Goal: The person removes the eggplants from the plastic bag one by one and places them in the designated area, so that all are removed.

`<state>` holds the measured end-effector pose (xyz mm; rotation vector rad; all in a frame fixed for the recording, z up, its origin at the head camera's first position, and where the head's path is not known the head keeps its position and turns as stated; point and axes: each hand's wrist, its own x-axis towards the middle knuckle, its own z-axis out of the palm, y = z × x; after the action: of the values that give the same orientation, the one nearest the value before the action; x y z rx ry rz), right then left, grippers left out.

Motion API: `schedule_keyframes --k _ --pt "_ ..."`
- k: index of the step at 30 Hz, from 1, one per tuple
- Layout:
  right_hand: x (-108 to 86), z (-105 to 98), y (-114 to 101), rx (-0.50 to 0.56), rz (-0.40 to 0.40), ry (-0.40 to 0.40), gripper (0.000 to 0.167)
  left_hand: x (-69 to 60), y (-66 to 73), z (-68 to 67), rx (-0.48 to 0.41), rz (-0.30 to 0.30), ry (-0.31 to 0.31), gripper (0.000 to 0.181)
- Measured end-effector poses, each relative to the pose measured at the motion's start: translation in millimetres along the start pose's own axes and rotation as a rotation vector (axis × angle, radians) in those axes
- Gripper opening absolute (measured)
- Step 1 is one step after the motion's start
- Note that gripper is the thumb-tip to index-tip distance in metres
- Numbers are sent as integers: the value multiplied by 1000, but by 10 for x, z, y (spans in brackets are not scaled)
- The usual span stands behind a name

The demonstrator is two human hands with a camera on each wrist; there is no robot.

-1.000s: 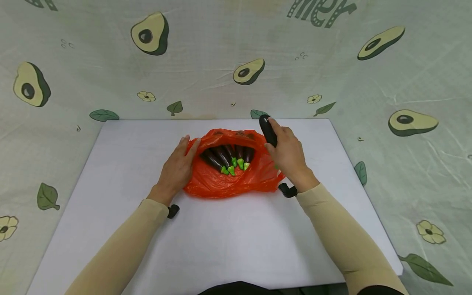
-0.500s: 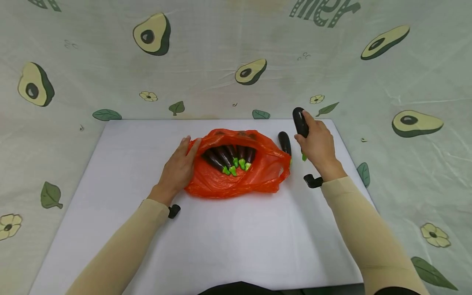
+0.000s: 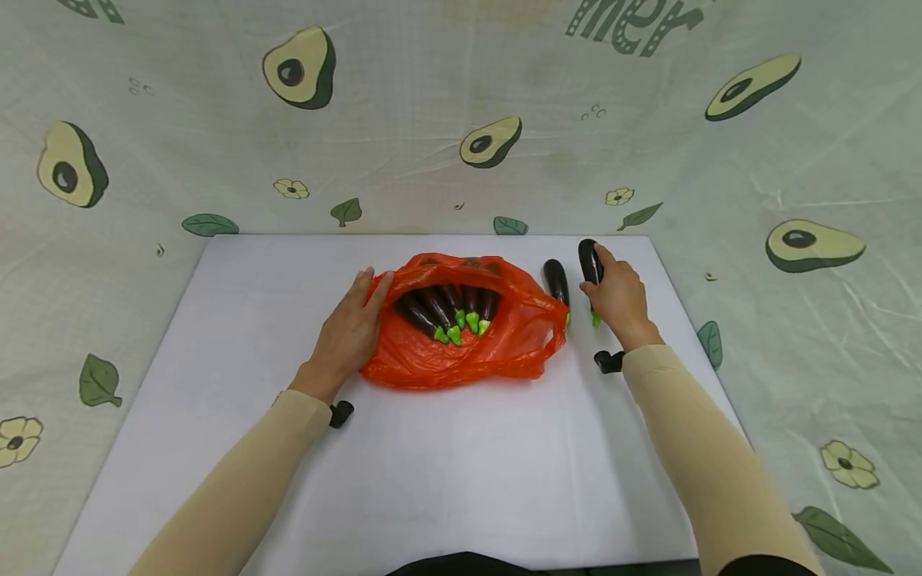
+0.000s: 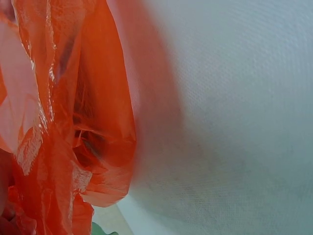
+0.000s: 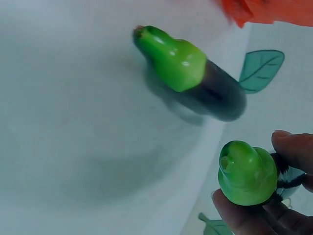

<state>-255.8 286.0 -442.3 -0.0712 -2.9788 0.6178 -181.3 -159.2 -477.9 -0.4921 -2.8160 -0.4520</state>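
With the orange plastic bag [image 3: 432, 364] taken as the middle of a dial and twelve at the far edge of the white surface [image 3: 461, 480], the person's hands sit well apart, at nine and near three. At nine o'clock the left hand [image 3: 346, 332] touches the bag's side, thumb and forefinger along its rim; the plastic covers much of the fingers in the left wrist view, so I cannot tell whether they grip it. The bag's mouth gapes toward six, and inside lie five eggplants [image 3: 432, 304], dark and glossy, side by side, their green caps pointing roughly to six. Out toward two o'clock, a loose eggplant [image 3: 556, 280] lies on the surface, dark end toward eleven and cap partly behind the bag's edge in the head view. Just beyond it the right hand [image 3: 618, 296] is clamped on another eggplant [image 3: 591, 260], thumb on one side and fingers on the other, its dark end toward twelve and its cap [image 5: 247, 174] toward six. Whether this one meets the surface I cannot tell. Beige sleeves [image 3: 238, 480] come in from seven and five o'clock, and an avocado-printed cloth [image 3: 403, 80] spans from ten round to two.
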Motion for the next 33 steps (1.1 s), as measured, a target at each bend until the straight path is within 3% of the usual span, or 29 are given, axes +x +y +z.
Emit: schedule_keyframes --k 16,33 --pt "41 222 100 -17 46 -90 72 -8 -16 31 11 -4 3 62" --pt "42 402 199 82 110 -95 64 -14 -9 41 8 16 23 65"
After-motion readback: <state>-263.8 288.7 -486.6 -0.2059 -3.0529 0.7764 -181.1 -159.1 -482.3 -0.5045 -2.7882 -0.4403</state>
